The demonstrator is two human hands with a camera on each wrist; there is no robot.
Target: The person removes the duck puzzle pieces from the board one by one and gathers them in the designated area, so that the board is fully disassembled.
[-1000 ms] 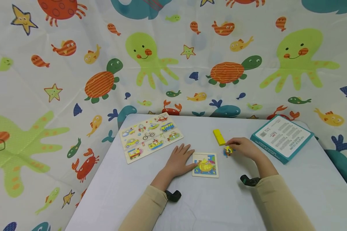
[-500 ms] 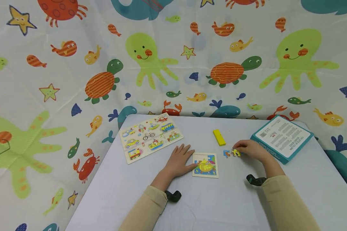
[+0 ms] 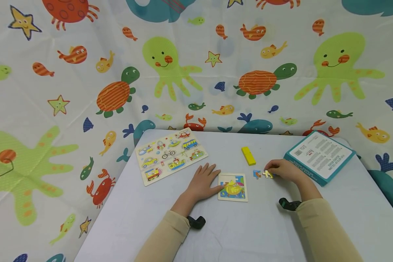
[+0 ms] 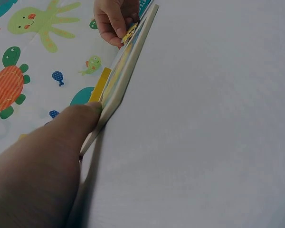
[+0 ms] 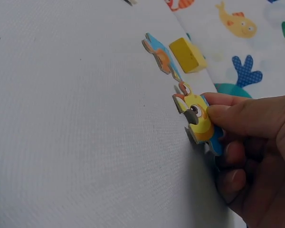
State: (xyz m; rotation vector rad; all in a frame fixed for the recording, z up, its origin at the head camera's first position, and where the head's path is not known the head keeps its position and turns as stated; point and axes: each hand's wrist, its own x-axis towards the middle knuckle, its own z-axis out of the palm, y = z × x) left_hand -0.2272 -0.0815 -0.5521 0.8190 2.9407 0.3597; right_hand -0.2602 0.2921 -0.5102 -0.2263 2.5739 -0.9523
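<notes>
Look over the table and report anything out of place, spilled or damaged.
A blue-and-orange puzzle piece lies loose on the table, outside the duck puzzle, whose upper-left part seems bare; the right hand pinches a yellow piece. No spill or damage shows.

Yellow block [image 3: 248, 155], perhaps wooden, between a vehicle-picture board [image 3: 177, 157] and teal box [image 3: 320, 158].

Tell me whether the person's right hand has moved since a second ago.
Yes. In the head view, the right hand has shifted to the right and slightly nearer the person, away from the yellow block.
</notes>
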